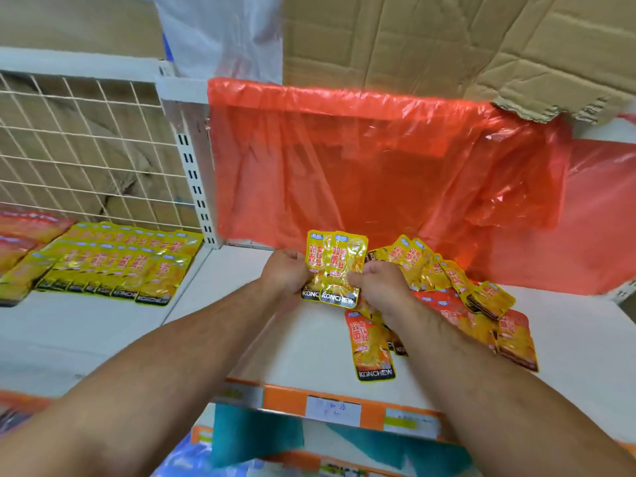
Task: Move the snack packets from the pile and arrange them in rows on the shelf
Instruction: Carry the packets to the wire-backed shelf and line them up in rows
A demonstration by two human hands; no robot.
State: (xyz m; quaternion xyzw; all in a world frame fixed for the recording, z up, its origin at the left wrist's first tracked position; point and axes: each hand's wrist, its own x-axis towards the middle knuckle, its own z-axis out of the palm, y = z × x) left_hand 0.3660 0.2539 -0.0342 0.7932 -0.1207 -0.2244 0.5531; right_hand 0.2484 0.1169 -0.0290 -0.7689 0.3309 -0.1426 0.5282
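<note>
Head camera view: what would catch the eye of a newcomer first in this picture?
The large red plastic bag hanging at the back of the shelf stands out first. In front of it, the left hand and the right hand hold two yellow packets between them. A loose pile of packets lies to the right, and neat rows of yellow packets lie on the shelf to the left.

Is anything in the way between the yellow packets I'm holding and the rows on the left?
Nothing visible. Only bare white shelf lies between the yellow packets, gripped by the left hand and right hand, and the rows. The slotted upright stands at the back, off that path.
</note>
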